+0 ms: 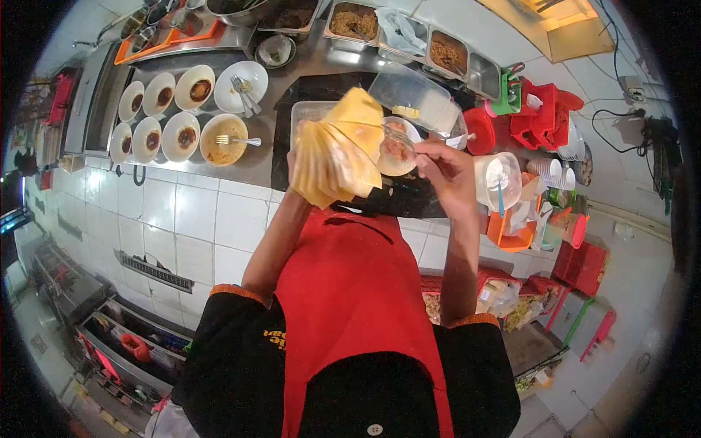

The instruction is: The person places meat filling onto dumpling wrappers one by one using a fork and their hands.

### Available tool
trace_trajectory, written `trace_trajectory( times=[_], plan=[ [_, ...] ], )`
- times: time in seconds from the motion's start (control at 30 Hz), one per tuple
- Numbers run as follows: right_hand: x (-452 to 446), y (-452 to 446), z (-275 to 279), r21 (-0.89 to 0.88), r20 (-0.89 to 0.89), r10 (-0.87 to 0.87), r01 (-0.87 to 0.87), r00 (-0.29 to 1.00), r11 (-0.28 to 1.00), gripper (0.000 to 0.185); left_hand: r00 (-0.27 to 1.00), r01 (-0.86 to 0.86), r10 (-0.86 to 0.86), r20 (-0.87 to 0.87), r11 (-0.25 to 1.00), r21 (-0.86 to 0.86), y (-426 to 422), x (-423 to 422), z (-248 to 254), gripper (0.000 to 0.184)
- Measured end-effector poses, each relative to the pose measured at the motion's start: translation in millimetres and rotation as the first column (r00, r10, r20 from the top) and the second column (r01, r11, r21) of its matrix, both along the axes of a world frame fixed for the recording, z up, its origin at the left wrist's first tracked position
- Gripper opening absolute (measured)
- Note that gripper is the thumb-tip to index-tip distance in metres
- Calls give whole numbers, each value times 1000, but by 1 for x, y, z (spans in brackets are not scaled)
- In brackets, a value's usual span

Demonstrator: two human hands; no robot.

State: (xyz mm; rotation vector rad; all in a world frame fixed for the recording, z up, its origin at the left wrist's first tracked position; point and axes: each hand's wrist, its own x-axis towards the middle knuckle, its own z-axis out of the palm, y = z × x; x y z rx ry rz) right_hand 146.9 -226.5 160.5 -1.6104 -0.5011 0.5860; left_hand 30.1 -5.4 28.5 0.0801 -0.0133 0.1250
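A fanned stack of thin yellow dough wrappers is held up by my left hand, whose fingers are mostly hidden behind the sheets. My right hand is closed on the handle of a shiny metal utensil; its head is too unclear to name. Under it stands a white bowl with pinkish minced filling. Behind the wrappers, a clear plastic tub is partly covered. Another clear container lies just beyond the bowl on the black work surface.
Several white bowls with dark sauce line the steel counter at left, near a plate with forks and a bowl with a fork. Metal food trays stand along the back. At right are a white tub and red baskets.
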Motion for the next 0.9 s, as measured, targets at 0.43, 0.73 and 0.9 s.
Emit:
trace_trajectory(
  times=[0.43,0.73,0.9],
  plan=[
    [-37,44,23,-128,190,262,-241,946,962,26,981,136,63,-185,461,877,42,-17,-125,63],
    [53,-72,-125,-781,292,31,220,956,585,23,688,139,130,714,-989,47,39,-24,-82,69],
    [60,-62,-165,-800,592,281,509,755,319,25,699,237,446,558,-882,408,10,-24,-85,63]
  ],
)
